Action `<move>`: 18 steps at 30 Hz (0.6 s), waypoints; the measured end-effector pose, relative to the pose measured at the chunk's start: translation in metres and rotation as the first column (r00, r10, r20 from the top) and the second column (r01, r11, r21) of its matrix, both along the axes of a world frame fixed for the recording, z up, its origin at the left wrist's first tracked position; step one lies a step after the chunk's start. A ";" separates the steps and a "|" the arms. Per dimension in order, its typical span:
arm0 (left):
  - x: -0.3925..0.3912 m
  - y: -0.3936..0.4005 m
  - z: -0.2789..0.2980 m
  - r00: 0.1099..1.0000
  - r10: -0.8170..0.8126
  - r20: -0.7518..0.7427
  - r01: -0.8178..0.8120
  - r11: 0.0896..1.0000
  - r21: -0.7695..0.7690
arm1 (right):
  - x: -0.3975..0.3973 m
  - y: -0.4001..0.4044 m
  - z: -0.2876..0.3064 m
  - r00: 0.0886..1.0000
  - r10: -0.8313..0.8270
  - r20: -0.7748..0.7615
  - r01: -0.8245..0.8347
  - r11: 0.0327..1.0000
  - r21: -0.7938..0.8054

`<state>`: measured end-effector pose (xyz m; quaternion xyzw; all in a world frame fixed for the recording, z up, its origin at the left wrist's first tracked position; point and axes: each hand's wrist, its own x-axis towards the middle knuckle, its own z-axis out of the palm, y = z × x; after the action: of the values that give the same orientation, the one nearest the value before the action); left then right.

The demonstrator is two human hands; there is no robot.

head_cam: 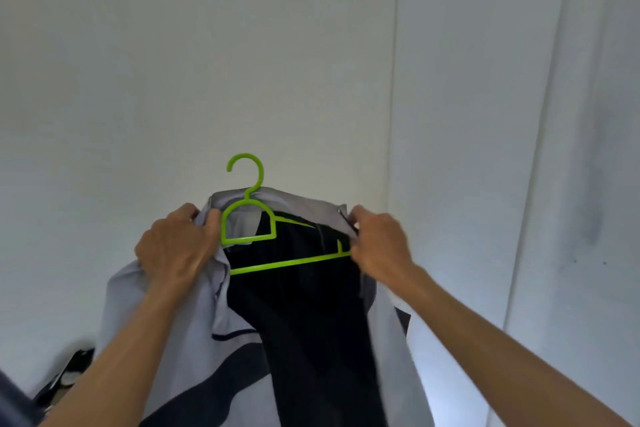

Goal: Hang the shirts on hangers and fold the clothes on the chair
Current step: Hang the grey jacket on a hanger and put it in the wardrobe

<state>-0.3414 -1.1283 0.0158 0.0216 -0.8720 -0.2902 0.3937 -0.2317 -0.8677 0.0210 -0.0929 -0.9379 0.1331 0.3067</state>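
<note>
White wall [242,45] filled the background, meeting a pale panel [467,80] at a vertical seam on the right. Before it hung a light grey shirt [194,340] with dark bands, open at the front over a dark inner lining [304,322], held up in the air. Each shoulder was grasped: the left hand [176,246] clenched the left collar edge, and the right hand [381,243] pinched the right shoulder seam. Inside the neckline sat a lime-green plastic hanger [252,229], its hook rising above the collar, its lower bar crossing the lining.
</note>
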 end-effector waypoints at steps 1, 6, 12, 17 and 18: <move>-0.001 -0.002 0.001 1.000 0.000 -0.007 0.000 1.000 0.003 | -0.003 0.018 0.003 0.998 -0.062 -0.003 0.062 0.998 -0.018; 0.001 0.008 0.002 0.998 -0.013 -0.056 0.012 1.000 -0.008 | -0.022 0.049 -0.005 0.995 -0.089 -0.047 0.075 0.968 -0.241; 0.001 0.011 -0.003 0.994 0.031 -0.103 -0.032 0.999 0.000 | -0.011 0.014 0.004 0.957 0.089 -0.277 -0.162 0.955 -0.251; 0.006 0.031 0.000 1.000 0.013 -0.002 -0.013 0.999 -0.042 | 0.001 -0.069 -0.013 0.851 0.450 -0.271 -0.488 0.868 -0.088; 0.007 0.037 0.002 1.000 0.003 0.007 -0.003 0.998 -0.059 | 0.002 -0.085 -0.022 0.831 0.508 -0.226 -0.535 0.841 -0.079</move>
<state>-0.3343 -1.0915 0.0175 0.0124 -0.8816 -0.2636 0.3914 -0.2296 -0.9526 -0.0012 0.1594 -0.8810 0.2854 0.3421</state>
